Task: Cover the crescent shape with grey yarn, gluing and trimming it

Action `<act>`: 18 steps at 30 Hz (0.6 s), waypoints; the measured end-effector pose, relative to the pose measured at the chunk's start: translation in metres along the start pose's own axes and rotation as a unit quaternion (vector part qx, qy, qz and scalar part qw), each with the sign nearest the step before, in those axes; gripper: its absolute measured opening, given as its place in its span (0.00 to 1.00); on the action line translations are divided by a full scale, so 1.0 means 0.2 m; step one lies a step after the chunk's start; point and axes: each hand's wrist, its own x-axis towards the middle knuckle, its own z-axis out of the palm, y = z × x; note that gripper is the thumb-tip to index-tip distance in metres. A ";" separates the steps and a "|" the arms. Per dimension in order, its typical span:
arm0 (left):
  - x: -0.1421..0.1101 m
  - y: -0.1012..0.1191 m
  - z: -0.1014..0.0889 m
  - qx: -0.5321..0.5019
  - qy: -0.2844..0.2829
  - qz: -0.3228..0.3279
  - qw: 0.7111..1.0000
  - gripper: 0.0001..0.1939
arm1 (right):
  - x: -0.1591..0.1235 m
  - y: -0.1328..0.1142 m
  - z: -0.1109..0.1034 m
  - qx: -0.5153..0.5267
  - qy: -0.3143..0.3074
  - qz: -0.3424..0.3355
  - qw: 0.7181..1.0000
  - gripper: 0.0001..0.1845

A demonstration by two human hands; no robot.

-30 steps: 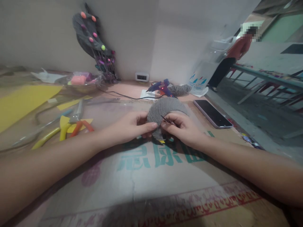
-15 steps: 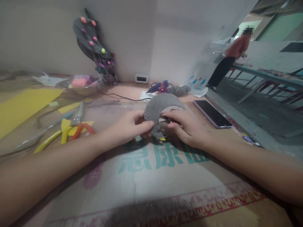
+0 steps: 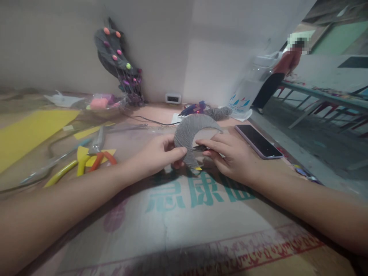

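Note:
A crescent shape wrapped in grey yarn [image 3: 185, 132] stands over the cardboard, its hollow side facing right. A yellow bit shows at its lower tip. My left hand [image 3: 161, 153] pinches the crescent's outer left edge, thumb in front and fingers behind. Inside the hollow, my right hand [image 3: 227, 153] grips a small dark bundle [image 3: 199, 148] between thumb and fingers. Its far end touches or nearly touches the crescent's inner edge, and blur hides what kind of thing it is.
Behind are a blue glue gun [image 3: 194, 109], a grey yarn skein [image 3: 218, 112] and a small clock [image 3: 173, 98]. A phone [image 3: 257, 141] lies right. Yellow-handled pliers [image 3: 82, 161] lie left. A decorated grey crescent [image 3: 110, 51] leans on the wall. A person [image 3: 283, 71] stands beyond.
My right hand has drawn back slightly from the crescent and its fingers have shifted on the dark bundle. The crescent has turned so more of its hollow shows. The left hand keeps its pinch.

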 end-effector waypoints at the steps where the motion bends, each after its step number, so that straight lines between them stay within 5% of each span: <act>1: 0.00 0.00 0.00 0.002 0.000 -0.003 1.000 0.07 | 0.00 0.00 0.00 0.000 -0.003 0.003 1.000 0.14; 18: 0.01 -0.01 0.00 -0.010 -0.015 -0.012 1.000 0.07 | 0.01 0.00 -0.01 -0.011 -0.042 -0.002 0.999 0.14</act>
